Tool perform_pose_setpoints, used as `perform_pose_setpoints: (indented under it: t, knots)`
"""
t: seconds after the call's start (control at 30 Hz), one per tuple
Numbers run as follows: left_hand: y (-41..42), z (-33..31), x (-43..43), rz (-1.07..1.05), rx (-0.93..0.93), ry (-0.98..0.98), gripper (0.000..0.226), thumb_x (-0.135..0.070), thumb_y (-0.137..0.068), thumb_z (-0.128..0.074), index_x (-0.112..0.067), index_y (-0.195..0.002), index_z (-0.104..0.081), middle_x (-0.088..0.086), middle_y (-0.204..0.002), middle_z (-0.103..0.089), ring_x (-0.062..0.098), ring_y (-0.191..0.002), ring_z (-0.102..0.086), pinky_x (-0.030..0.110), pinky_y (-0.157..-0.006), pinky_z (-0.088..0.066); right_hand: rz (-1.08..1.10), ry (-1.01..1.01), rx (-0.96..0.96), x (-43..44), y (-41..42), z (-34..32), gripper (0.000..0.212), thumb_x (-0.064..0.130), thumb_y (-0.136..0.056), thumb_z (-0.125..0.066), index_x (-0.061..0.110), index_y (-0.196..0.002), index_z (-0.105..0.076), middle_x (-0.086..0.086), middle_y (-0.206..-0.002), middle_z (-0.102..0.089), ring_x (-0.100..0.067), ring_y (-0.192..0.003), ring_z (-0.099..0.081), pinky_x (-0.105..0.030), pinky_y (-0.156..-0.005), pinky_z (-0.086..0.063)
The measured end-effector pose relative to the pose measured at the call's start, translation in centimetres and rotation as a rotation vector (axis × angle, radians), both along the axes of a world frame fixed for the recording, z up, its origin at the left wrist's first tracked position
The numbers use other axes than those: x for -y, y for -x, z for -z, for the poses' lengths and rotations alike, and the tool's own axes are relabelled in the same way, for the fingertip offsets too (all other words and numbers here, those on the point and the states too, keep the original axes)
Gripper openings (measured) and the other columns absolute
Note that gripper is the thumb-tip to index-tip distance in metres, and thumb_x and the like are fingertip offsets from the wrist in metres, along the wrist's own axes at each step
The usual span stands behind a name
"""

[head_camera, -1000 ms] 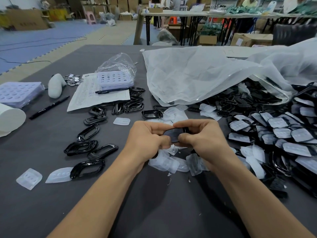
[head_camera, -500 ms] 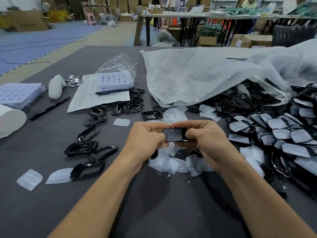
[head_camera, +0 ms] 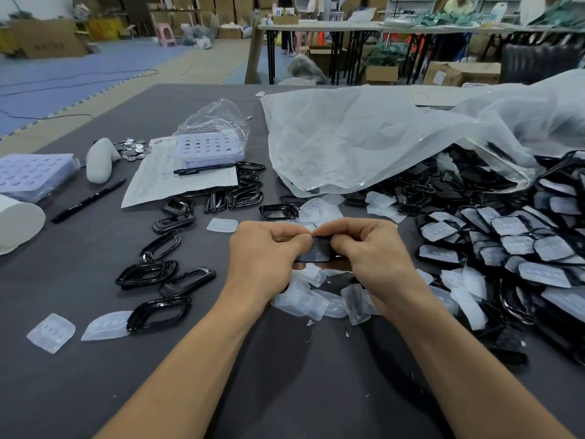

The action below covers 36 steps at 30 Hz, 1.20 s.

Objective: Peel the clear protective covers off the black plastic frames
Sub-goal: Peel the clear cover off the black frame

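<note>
Both hands hold one black plastic frame (head_camera: 317, 251) above the middle of the dark table. My left hand (head_camera: 266, 251) pinches its left end and my right hand (head_camera: 368, 248) pinches its upper right edge, thumbs meeting at the top. Whether a clear cover is on it I cannot tell. Peeled clear covers (head_camera: 313, 299) lie in a heap just under my hands. Bare black frames (head_camera: 158, 274) lie to the left. A large pile of covered frames (head_camera: 512, 245) fills the right side.
A crumpled clear plastic bag (head_camera: 364, 137) lies behind the pile. On the left are a paper sheet (head_camera: 152, 182) with a pen, a holed white tray (head_camera: 209, 147), a second tray (head_camera: 28, 175), a marker (head_camera: 88, 201), a white roll (head_camera: 15, 223) and small metal discs (head_camera: 131, 150).
The frame has been turned in my fingers, its flat face now tilted toward me. My hands have stayed over the same spot above the cover heap.
</note>
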State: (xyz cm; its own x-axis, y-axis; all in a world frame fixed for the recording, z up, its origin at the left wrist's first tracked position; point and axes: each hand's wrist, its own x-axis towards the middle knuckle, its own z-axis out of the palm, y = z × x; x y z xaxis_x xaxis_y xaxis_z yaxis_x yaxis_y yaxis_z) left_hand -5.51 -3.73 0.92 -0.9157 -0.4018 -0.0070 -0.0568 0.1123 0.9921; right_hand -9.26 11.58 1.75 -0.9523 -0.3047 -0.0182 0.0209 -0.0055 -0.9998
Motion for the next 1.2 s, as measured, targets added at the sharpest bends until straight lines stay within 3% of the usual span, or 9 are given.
perform_pose_setpoints:
  t: [0.13, 0.27, 0.47, 0.63, 0.77, 0.87, 0.97, 1.07, 1.2]
  knots:
    - [-0.1, -0.1, 0.1, -0.009, 0.003, -0.007, 0.022, -0.004, -0.082, -0.081, -0.023, -0.072, -0.083, 0.002, -0.071, -0.078, 0.017, -0.064, -0.076, 0.024, -0.059, -0.059, -0.056, -0.041, -0.025, -0.3, -0.2, 0.0, 0.030, -0.015, -0.083, -0.066, 0.009, -0.093, -0.080, -0.011, -0.088, -0.079, -0.022, -0.076, -0.076, -0.033, -0.075, -0.065]
    - [-0.1, -0.1, -0.2, 0.022, -0.010, 0.000, 0.023, -0.001, -0.083, -0.081, -0.021, -0.071, -0.083, 0.003, -0.071, -0.078, 0.016, -0.066, -0.076, 0.022, -0.057, -0.058, 0.020, -0.104, -0.045, -0.4, 0.0, 0.2, 0.037, -0.018, -0.077, -0.070, 0.017, -0.081, -0.082, -0.009, -0.081, -0.079, -0.028, -0.075, -0.078, -0.045, -0.077, -0.065]
    - [-0.1, 0.0, -0.3, 0.033, -0.008, -0.038, 0.028, -0.003, -0.085, -0.080, -0.027, -0.071, -0.084, 0.002, -0.071, -0.078, 0.011, -0.066, -0.074, 0.025, -0.059, -0.060, -0.017, -0.118, -0.096, -0.8, 0.2, 0.1, 0.037, -0.012, -0.080, -0.066, 0.021, -0.085, -0.082, -0.004, -0.084, -0.080, -0.021, -0.082, -0.078, -0.031, -0.074, -0.062]
    - [0.0, 0.0, 0.1, 0.009, 0.009, -0.123, 0.023, -0.007, -0.093, -0.071, -0.020, -0.081, -0.085, 0.002, -0.084, -0.080, 0.016, -0.067, -0.076, 0.031, -0.063, -0.062, 0.024, -0.418, -0.337, -1.1, -0.3, -0.3, 0.042, 0.009, -0.070, -0.083, 0.039, -0.099, -0.079, 0.022, -0.091, -0.076, 0.001, -0.091, -0.072, -0.018, -0.076, -0.059]
    - [-0.1, -0.1, 0.1, 0.028, -0.008, -0.173, 0.026, -0.008, -0.097, -0.065, -0.017, -0.082, -0.085, 0.003, -0.090, -0.081, 0.019, -0.075, -0.077, 0.029, -0.061, -0.061, 0.051, -0.456, -0.425, -1.0, -0.6, -0.4, 0.041, 0.008, -0.070, -0.086, 0.037, -0.098, -0.080, 0.024, -0.083, -0.074, 0.004, -0.084, -0.071, -0.012, -0.074, -0.055]
    - [-0.1, 0.1, 0.0, 0.039, -0.017, -0.111, 0.020, -0.013, -0.093, -0.072, -0.023, -0.081, -0.085, 0.000, -0.085, -0.081, 0.012, -0.077, -0.075, 0.027, -0.061, -0.060, 0.041, -0.457, -0.441, -1.1, -0.7, -0.6, 0.041, 0.007, -0.070, -0.086, 0.038, -0.097, -0.080, 0.022, -0.082, -0.075, 0.001, -0.083, -0.072, -0.015, -0.075, -0.057]
    - [-0.2, 0.1, 0.0, 0.064, 0.000, -0.016, 0.015, -0.012, -0.081, -0.077, -0.025, -0.077, -0.084, 0.004, -0.075, -0.079, 0.011, -0.064, -0.072, 0.031, -0.064, -0.061, 0.016, -0.452, -0.449, -1.1, -0.8, -0.8, 0.040, 0.006, -0.067, -0.084, 0.036, -0.094, -0.080, 0.018, -0.081, -0.076, -0.003, -0.083, -0.073, -0.022, -0.076, -0.059]
    - [-0.2, -0.1, 0.1, 0.033, 0.023, 0.016, 0.013, -0.017, -0.067, -0.073, -0.023, -0.071, -0.084, 0.014, -0.067, -0.074, 0.014, -0.050, -0.062, 0.036, -0.059, -0.052, -0.006, -0.437, -0.473, -0.8, -1.1, -0.8, 0.040, 0.004, -0.065, -0.081, 0.034, -0.091, -0.080, 0.015, -0.079, -0.076, -0.006, -0.081, -0.073, -0.026, -0.077, -0.060]
    - [-0.3, 0.1, -0.1, 0.033, 0.019, 0.042, 0.012, -0.017, -0.075, -0.078, -0.028, -0.075, -0.084, 0.003, -0.070, -0.077, 0.013, -0.061, -0.070, 0.036, -0.063, -0.061, -0.003, -0.479, -0.491, -1.1, -0.9, -1.0, 0.038, 0.006, -0.064, -0.082, 0.035, -0.089, -0.079, 0.014, -0.079, -0.075, -0.009, -0.082, -0.072, -0.030, -0.080, -0.059]
